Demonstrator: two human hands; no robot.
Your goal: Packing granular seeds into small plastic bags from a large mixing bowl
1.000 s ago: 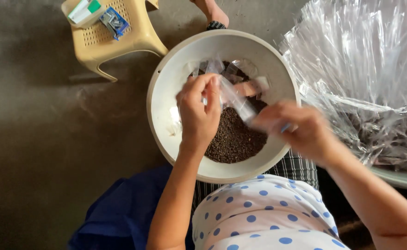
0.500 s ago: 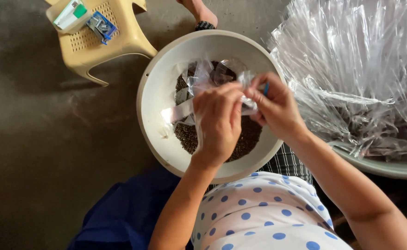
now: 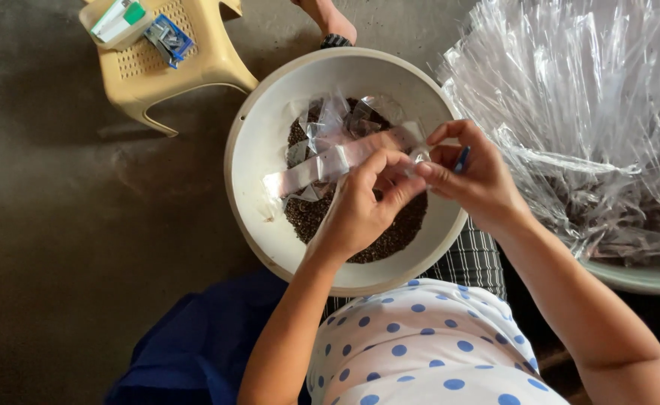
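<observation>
Now the fingers [image 3: 399, 174] of both hands meet on one end of a narrow clear plastic packet [image 3: 337, 161], pinched shut on it over the bowl. The left hand [image 3: 360, 210] grips the packet from below with thumb and forefinger; the right hand [image 3: 474, 176] pinches the same end from the other side and also carries a small blue item [image 3: 461, 159], too little of it showing to identify. A second ago the hands were apart, the packet stretched between them; since then they have closed together at its end, which suggests work on that end is in progress. The packet's free length extends left across the wide white bowl [image 3: 258, 161], above dark seeds [image 3: 397, 232] and several loose packets. A heap of clear plastic bags [image 3: 570, 97] lies right. A yellow stool [image 3: 187, 64] stands upper left.
</observation>
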